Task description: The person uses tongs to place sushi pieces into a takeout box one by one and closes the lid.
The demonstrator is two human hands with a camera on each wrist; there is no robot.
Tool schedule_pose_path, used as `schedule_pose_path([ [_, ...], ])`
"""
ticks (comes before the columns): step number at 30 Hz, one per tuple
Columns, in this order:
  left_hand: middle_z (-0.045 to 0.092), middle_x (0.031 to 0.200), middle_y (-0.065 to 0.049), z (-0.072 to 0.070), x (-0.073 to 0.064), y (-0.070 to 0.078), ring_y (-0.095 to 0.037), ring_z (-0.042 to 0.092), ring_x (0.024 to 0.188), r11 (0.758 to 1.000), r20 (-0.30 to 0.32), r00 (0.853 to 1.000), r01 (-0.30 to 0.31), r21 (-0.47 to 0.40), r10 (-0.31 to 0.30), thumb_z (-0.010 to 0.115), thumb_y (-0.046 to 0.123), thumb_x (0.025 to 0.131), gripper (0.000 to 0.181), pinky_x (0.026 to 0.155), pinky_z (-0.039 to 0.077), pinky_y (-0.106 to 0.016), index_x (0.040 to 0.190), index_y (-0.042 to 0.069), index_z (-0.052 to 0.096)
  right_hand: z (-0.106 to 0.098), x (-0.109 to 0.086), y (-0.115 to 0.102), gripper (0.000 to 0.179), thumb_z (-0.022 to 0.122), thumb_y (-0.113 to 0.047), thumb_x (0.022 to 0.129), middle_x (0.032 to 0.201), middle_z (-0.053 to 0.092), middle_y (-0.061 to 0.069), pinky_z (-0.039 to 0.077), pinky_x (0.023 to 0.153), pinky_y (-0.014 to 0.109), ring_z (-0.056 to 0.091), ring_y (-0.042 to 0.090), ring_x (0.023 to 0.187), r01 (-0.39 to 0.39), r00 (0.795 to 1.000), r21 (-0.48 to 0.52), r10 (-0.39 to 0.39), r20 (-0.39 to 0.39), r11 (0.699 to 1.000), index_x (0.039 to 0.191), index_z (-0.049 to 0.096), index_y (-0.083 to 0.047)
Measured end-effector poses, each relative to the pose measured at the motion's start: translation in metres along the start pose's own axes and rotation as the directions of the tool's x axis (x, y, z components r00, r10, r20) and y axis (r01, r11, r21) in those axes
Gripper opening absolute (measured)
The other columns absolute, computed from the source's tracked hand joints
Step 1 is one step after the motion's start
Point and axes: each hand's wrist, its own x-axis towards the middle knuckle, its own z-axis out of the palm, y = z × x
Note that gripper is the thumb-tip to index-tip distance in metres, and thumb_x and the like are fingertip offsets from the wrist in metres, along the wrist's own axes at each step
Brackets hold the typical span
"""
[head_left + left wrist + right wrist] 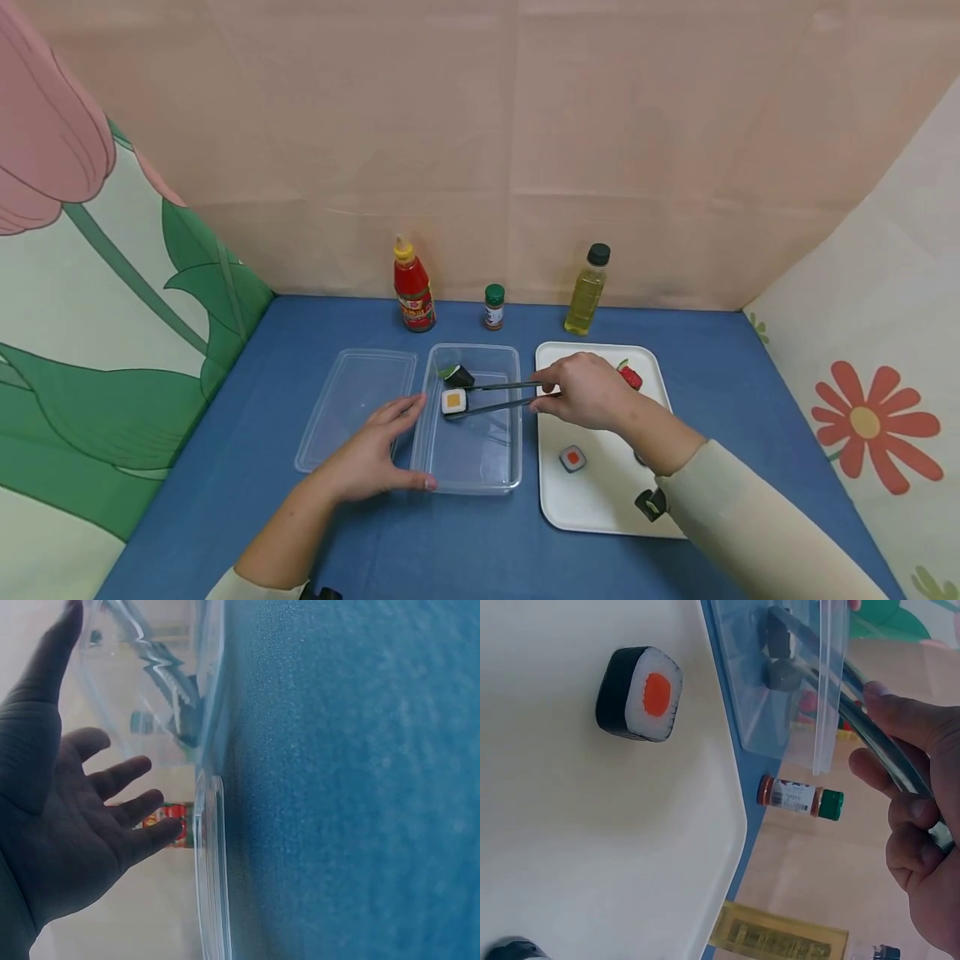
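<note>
My right hand (588, 392) grips a pair of tongs (498, 407) that reach into a clear plastic container (480, 462). Between the tong arms, near their tips, is a sushi roll with a yellow centre (453, 402); whether they squeeze it I cannot tell. Just behind it lies a dark sushi roll with a green end (458, 376). Fingers spread, my left hand (375, 454) is at the container's left side, its thumb by the front left corner. On the white tray (558, 500) sits a sushi roll with an orange centre (639, 694).
Left of the container lies a clear lid (352, 400). A red piece with green (630, 377) is at the tray's back. Along the back stand a red sauce bottle (414, 292), a green-capped spice jar (494, 307) and an oil bottle (587, 292).
</note>
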Motion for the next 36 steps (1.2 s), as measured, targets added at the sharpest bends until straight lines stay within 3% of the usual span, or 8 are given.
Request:
schedule_pose_path([
  [10,0.023,0.170,-0.001,0.000,0.000,0.002,-0.037,0.016,0.157,1.000,0.001,1.000,0.007,-0.005,-0.007,0.093,0.061,0.067,0.123,0.114,0.029,-0.070,0.166,0.026,0.029,-0.002,-0.005,0.000,0.038,0.086,-0.035,0.087,0.089,0.077,-0.011,0.051,0.072,0.030,0.062,0.003,0.076,-0.034,0.999,0.039,0.034,-0.006,0.999,0.119,0.081,-0.015],
  [17,0.023,0.171,-0.001,0.000,0.000,0.002,-0.037,0.016,0.157,1.000,0.003,1.000,0.010,-0.002,-0.010,0.093,0.060,0.067,0.123,0.114,0.029,-0.070,0.166,0.025,0.029,-0.005,-0.012,0.003,0.035,0.085,-0.037,0.088,0.087,0.076,-0.013,0.051,0.068,0.028,0.060,-0.001,0.071,-0.004,0.999,0.044,0.006,-0.042,0.999,0.115,0.081,-0.015],
  [28,0.023,0.171,-0.002,0.001,-0.001,0.000,-0.038,0.018,0.156,1.000,-0.002,1.000,-0.005,0.003,0.005,0.092,0.061,0.068,0.122,0.113,0.030,-0.070,0.165,0.024,0.030,-0.008,-0.040,0.010,0.043,0.085,-0.038,0.087,0.093,0.078,-0.007,0.054,0.068,0.031,0.072,0.011,0.082,0.013,0.991,0.021,-0.010,-0.133,1.000,0.119,0.079,-0.010],
  [36,0.025,0.170,-0.002,0.001,-0.001,0.002,-0.038,0.019,0.156,1.000,-0.012,1.000,-0.006,0.021,0.007,0.093,0.061,0.066,0.123,0.114,0.031,-0.069,0.165,0.023,0.030,-0.008,-0.063,0.017,0.040,0.089,-0.035,0.082,0.090,0.077,-0.010,0.050,0.065,0.027,0.066,0.006,0.076,0.017,0.977,0.034,-0.009,-0.212,0.999,0.115,0.080,-0.013],
])
